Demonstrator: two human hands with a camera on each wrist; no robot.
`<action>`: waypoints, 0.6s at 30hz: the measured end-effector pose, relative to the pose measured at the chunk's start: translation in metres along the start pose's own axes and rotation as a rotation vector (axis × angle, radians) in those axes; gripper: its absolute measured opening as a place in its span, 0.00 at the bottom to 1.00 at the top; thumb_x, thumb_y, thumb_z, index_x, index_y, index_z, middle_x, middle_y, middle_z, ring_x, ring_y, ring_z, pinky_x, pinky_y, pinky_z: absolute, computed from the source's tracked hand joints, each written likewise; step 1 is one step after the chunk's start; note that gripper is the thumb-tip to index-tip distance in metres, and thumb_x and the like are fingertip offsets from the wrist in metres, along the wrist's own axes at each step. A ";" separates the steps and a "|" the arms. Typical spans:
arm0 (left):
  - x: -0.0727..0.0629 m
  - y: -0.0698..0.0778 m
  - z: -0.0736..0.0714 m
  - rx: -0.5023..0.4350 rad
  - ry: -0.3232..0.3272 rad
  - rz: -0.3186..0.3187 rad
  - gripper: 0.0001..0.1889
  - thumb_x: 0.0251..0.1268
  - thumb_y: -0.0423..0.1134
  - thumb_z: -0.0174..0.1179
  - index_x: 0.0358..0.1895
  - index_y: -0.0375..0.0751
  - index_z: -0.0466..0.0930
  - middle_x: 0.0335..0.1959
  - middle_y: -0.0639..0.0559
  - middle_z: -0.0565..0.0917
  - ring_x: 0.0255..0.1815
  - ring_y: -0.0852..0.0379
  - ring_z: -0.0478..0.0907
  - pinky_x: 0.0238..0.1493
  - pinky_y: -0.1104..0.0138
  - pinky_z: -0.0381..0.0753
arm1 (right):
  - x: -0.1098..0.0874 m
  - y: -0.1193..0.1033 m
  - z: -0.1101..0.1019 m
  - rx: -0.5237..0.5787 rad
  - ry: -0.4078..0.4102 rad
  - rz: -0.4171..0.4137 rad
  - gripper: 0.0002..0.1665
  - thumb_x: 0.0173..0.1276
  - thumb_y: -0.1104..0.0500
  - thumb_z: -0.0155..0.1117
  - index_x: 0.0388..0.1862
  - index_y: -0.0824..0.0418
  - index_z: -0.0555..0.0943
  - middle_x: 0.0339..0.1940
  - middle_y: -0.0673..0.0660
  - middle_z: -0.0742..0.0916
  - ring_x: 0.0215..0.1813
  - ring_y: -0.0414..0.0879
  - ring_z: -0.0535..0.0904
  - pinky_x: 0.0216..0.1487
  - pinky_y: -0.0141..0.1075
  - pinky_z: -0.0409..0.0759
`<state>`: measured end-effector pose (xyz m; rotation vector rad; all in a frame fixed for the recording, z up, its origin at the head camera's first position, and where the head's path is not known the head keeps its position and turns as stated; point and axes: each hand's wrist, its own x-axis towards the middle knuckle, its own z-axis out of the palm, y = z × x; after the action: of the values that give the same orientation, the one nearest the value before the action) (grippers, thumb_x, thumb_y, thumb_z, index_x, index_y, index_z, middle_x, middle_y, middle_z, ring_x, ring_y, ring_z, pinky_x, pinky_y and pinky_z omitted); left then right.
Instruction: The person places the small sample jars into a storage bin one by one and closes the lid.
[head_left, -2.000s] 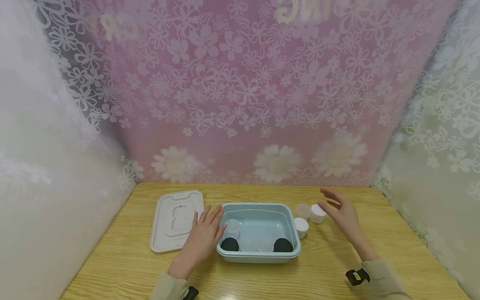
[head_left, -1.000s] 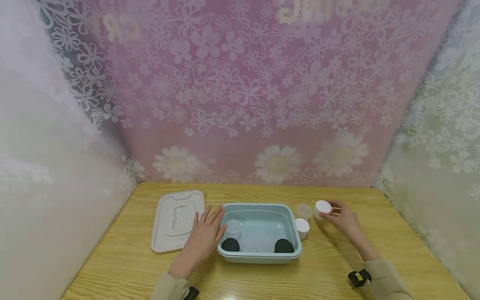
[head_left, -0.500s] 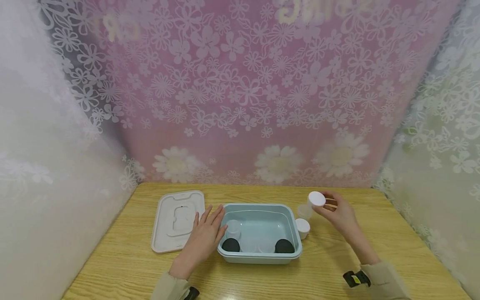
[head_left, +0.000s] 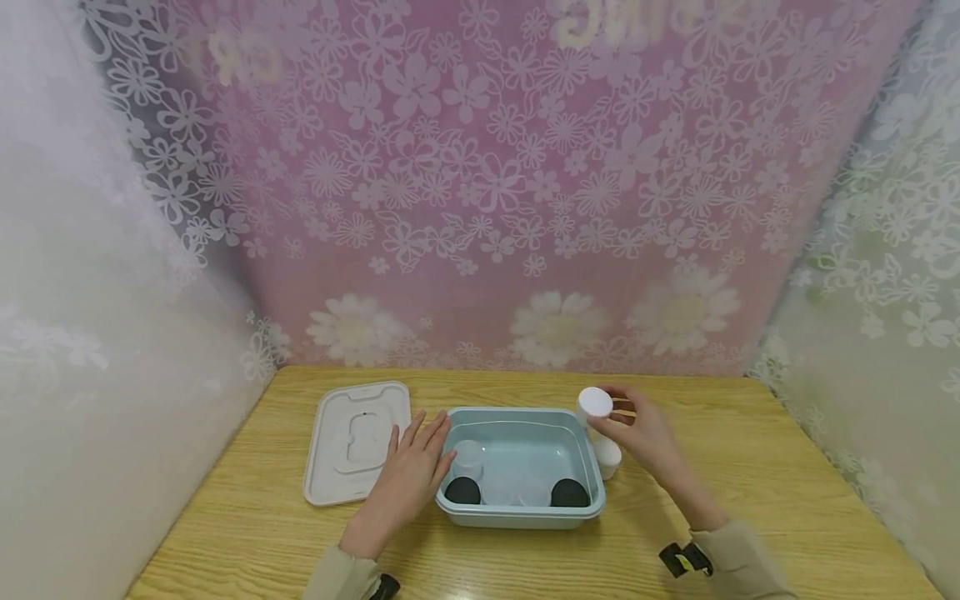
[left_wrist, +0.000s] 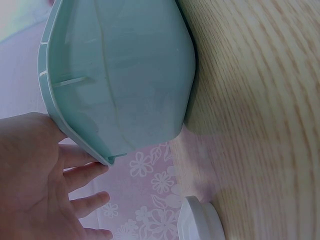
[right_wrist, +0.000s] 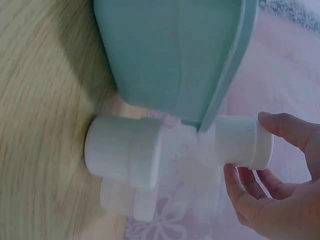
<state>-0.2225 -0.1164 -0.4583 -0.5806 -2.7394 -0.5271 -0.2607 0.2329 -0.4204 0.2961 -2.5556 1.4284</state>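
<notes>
A white round jar [head_left: 595, 403] is pinched at its lid end between the thumb and fingers of my right hand [head_left: 643, 433], raised beside the back right corner of the pale blue bin [head_left: 521, 520]. My left hand [head_left: 405, 473] rests against the bin's left rim with its fingers extended; the left wrist view shows fingertips touching that rim. Inside the bin are two black round objects [head_left: 462, 491] and several clear round containers [head_left: 468, 457]. A second white jar [head_left: 608, 459] stands against the bin's right side. Behind it, a translucent jar [right_wrist: 117, 196] shows in the right wrist view.
A flat white lid [head_left: 330, 442] lies on the wooden table [head_left: 247, 533] left of the bin, partly behind my left hand. Flowered curtains [head_left: 480, 208] enclose the table at the back and both sides.
My right hand took hold of the white jar on the table, lifted it and carried it left toward the bin. My left hand has stayed at the rim.
</notes>
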 end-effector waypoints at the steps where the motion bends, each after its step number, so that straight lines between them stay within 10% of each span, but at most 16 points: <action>1: 0.000 0.000 0.000 -0.001 -0.001 0.000 0.27 0.79 0.44 0.55 0.73 0.34 0.70 0.75 0.42 0.69 0.77 0.33 0.59 0.71 0.31 0.55 | 0.000 -0.002 0.003 0.000 -0.006 0.001 0.36 0.66 0.58 0.74 0.68 0.70 0.72 0.61 0.69 0.80 0.60 0.64 0.79 0.57 0.45 0.83; 18: 0.000 0.000 -0.001 -0.003 -0.005 -0.004 0.27 0.79 0.44 0.54 0.73 0.34 0.69 0.75 0.42 0.69 0.77 0.34 0.59 0.71 0.31 0.55 | 0.004 -0.022 0.065 0.024 -0.116 -0.085 0.30 0.62 0.63 0.76 0.62 0.69 0.77 0.57 0.66 0.82 0.55 0.61 0.82 0.54 0.43 0.85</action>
<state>-0.2222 -0.1165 -0.4574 -0.5787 -2.7456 -0.5312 -0.2636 0.1662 -0.4349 0.4992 -2.5835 1.4521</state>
